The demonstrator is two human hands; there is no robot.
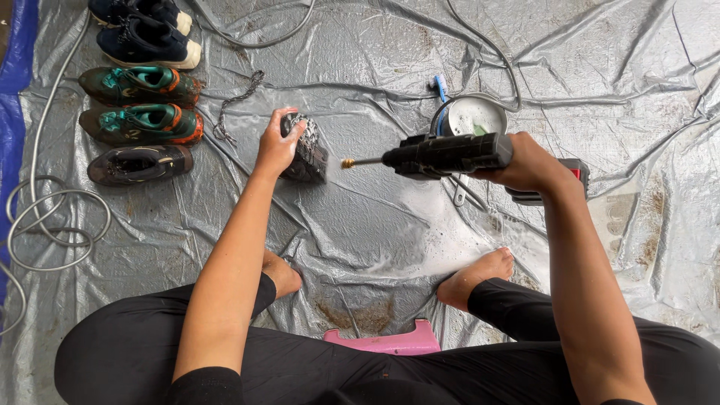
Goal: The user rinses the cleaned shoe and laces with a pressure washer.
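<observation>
Two hands working: left hand [276, 146] gripping dark muddy shoe [306, 150] (sole probably outward), right hand [529, 163] clutching black handheld spray gun [442, 155], its brass nozzle aiming at it.

head camera, looking steeply down, close above tarp [570, 82]
</observation>
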